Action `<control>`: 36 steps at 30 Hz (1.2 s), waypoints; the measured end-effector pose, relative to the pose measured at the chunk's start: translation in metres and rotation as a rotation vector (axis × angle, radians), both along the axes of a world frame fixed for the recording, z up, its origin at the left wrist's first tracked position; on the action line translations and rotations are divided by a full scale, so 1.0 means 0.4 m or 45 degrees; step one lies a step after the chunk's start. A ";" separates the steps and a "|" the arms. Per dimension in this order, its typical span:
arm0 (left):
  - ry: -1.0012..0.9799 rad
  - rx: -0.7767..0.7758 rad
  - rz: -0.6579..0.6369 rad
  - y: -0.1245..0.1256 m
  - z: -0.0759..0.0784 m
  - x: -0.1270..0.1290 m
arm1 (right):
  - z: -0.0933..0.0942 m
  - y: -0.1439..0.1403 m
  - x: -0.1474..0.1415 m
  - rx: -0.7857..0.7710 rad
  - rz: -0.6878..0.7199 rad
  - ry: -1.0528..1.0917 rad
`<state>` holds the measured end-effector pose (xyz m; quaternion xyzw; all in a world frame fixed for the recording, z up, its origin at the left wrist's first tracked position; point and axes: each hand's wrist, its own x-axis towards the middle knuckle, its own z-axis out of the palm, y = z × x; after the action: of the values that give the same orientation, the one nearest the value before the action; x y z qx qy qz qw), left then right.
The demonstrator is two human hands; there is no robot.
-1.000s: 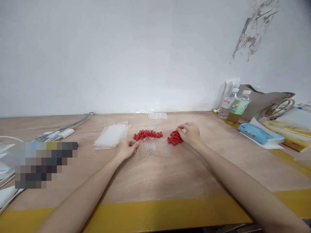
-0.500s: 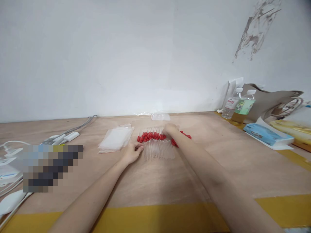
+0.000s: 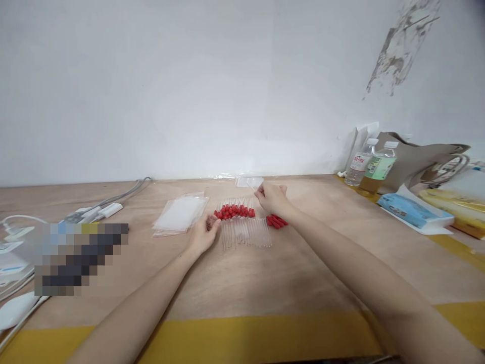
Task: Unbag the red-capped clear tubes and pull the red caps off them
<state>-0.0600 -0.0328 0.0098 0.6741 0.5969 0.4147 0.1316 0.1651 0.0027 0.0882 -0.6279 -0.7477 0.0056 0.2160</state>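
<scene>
Droppers [image 3: 242, 222] with red tops lie side by side in a row on my wooden table [image 3: 265, 283], straight ahead at 12 o'clock, with their clear glass ends toward me. My left hand [image 3: 202, 235] rests at the row's 9 o'clock end, fingers loosely curled and touching the first red tops; it grips nothing that I can see. My right hand [image 3: 271, 197] is lifted at the row's 1 o'clock corner, fingers pinched on one thin clear glass tube [image 3: 250, 186]. A small heap of loose red caps [image 3: 276, 221] lies just beside the row at 3 o'clock, under my right wrist. Clear little bags [image 3: 181, 215] sit near the row at 10 o'clock. One more clear bag [image 3: 248, 181] lies by the wall at 12 o'clock. Bottles [image 3: 373, 166] and a blue pack [image 3: 411, 210] stand well apart at 2 o'clock. Cables [image 3: 109, 199] run at 10 o'clock. Bare wood reaches from the row down to the yellow table edge [image 3: 265, 336] at 6 o'clock.
</scene>
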 end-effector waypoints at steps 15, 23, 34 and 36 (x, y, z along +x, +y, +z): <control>0.780 0.980 -0.603 -0.108 0.013 0.133 | -0.214 -0.190 0.056 0.809 0.764 -0.018; 0.868 0.919 -0.562 -0.111 0.009 0.132 | -0.212 -0.199 0.056 0.808 0.819 -0.060; 0.824 0.856 -0.567 -0.120 0.009 0.122 | -0.215 -0.203 0.064 0.826 0.893 -0.131; 0.816 0.854 -0.571 -0.122 0.010 0.120 | -0.215 -0.204 0.067 0.843 0.893 -0.148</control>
<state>-0.0120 -0.0815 0.0139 0.8840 0.2821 0.3174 -0.1955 0.1918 -0.0789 0.0022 -0.2348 -0.8867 -0.1952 0.3471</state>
